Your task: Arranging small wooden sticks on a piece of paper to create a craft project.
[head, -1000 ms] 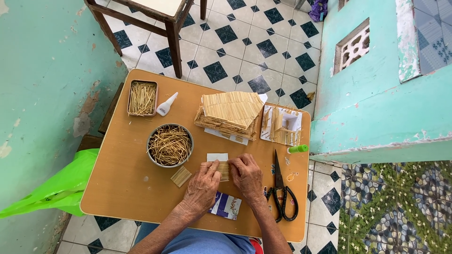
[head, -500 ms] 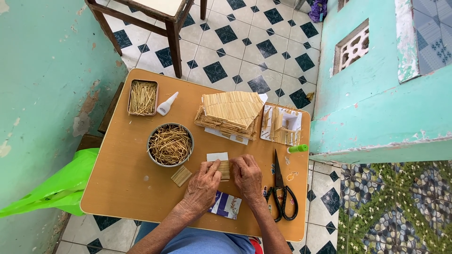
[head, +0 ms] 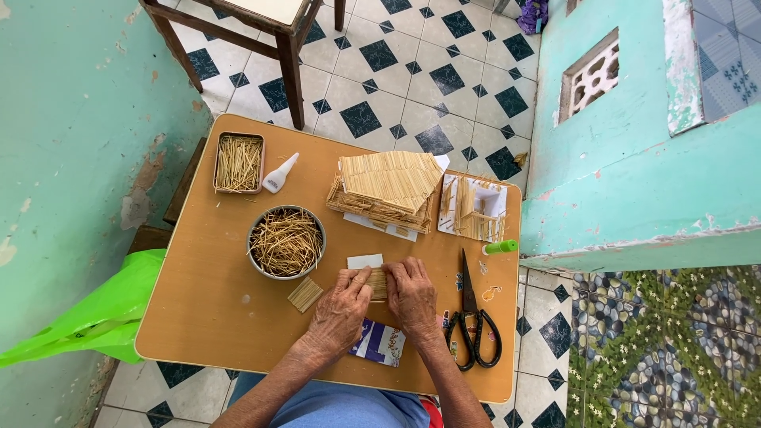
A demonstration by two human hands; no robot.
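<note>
Misalignment is judged likely: a small stick panel [head: 378, 283], laid on the table [head: 206, 317] before the round stick bowl [head: 286, 242], is pinched between left hand [head: 339, 311] and right hand [head: 411, 297], and uneven pressure could skew it.

You see: tan table [head: 214, 333]; black-handled scissors [head: 473, 325]; lime-green bag [head: 87, 317]; turquoise wall [head: 634, 182]; white floor [head: 396, 71] with black diamonds.

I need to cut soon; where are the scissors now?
In the head view, the black scissors lie on the table just beside the right hand, below the green-capped tube.
</note>
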